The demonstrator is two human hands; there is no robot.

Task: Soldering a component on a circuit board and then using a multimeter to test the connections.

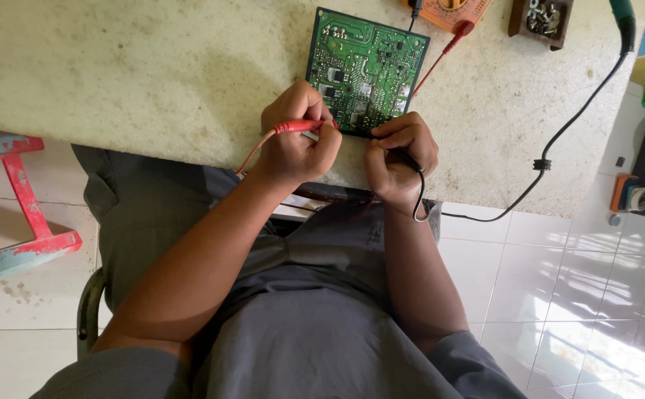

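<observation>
— At the near edge of the stone table (115, 66) lay a green circuit board (366, 66), flat, w/ both hands at its front edge.

— And the hands?

— Left hand (296, 144) was clenched around a red probe (300, 126), tip twd the board. Right hand (402, 159) pinched a black probe (403, 157), lead looping below the wrist.

— Anything else nearby?

— Orange multimeter (448, 11) just beyond the board, small tray of screws (542, 18) further right, and a black cable (558, 140) trailing across the table.

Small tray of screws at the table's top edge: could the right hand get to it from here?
Probably yes: bare table lies between the right hand and the tray, but that hand grips a black probe.
</observation>
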